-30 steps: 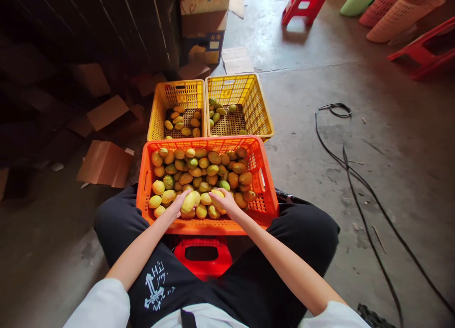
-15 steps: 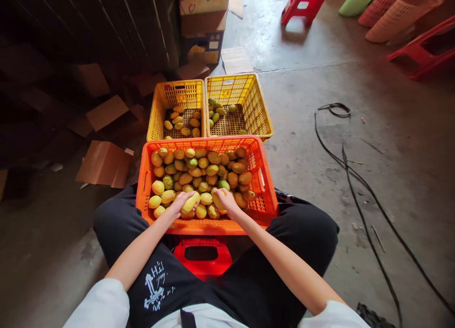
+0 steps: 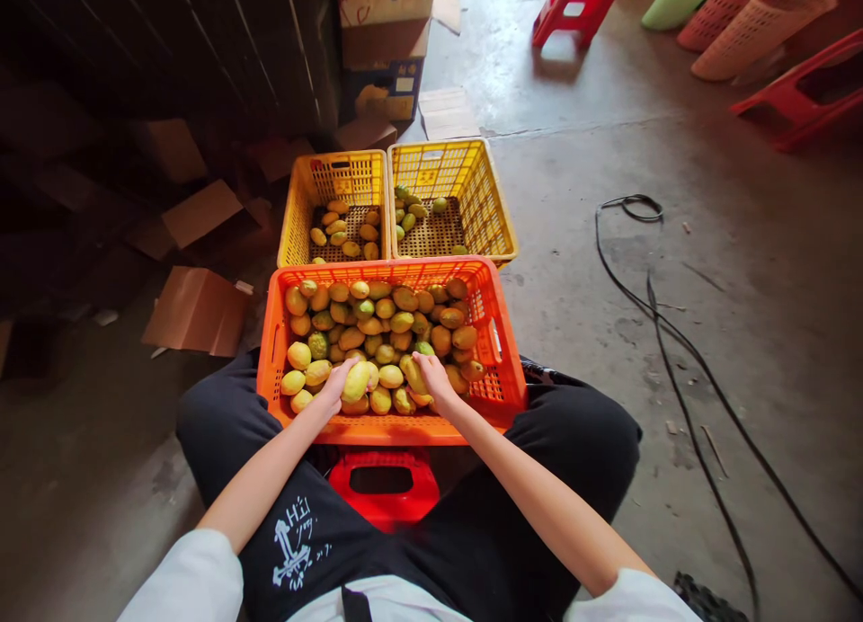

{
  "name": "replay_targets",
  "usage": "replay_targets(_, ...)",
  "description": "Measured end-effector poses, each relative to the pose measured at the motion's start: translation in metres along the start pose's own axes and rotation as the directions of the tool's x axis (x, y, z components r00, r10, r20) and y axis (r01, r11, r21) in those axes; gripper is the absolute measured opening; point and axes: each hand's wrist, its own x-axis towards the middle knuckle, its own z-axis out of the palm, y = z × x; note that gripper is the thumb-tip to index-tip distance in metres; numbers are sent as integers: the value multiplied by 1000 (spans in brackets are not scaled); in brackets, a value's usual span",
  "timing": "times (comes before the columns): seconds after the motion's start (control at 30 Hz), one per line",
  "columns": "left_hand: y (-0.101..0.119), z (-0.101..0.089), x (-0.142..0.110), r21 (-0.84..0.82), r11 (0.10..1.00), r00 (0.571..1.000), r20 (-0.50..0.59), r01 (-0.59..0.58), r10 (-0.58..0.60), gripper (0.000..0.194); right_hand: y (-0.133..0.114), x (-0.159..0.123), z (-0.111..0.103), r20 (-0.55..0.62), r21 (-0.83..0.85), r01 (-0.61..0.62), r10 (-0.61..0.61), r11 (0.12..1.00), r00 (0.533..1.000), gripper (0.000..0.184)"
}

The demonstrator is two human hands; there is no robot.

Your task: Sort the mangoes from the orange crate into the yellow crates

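An orange plastic crate (image 3: pixel 404 433) rests across my lap, filled with yellow, orange and greenish oval fruits (image 3: pixel 384 325) that look like mangoes or lemons. At its near side, my left hand (image 3: pixel 335 386) is closed around a yellow oval fruit (image 3: pixel 355 382), its fingers partly hidden beneath. My right hand (image 3: pixel 435 379) grips a duller yellow-green oval fruit (image 3: pixel 413 373), with the thumb along its upper side. Both held fruits are just above the others, a short gap apart.
Beyond the orange crate stand two yellow crates, the left (image 3: pixel 287 213) with orange-yellow fruits, the right (image 3: pixel 502 208) with greener ones. Cardboard boxes (image 3: pixel 199 312) lie to the left. A black cable (image 3: pixel 701 357) runs over the floor at right. A red stool (image 3: pixel 384 505) is beneath me.
Both hands have turned their fruits slightly. More of the right-hand fruit shows now, with my fingers shifted to its right side; the left-hand fruit sits more upright.
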Motion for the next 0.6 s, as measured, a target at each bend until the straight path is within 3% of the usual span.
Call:
replay_targets(0.23,17,18,-20,-103,989,993,-38,108,-113,36,3,3,1,-11,28,48,-48,998,999,24)
replay_targets(0.43,18,20,-22,-151,982,991,-55,115,-124,36,0,5,2,9,115,-52,51,992,999,13)
replay_targets(0.6,16,16,-17,-156,981,990,-63,113,-124,34,-4,5,3,26,162,-79,75,984,997,14)
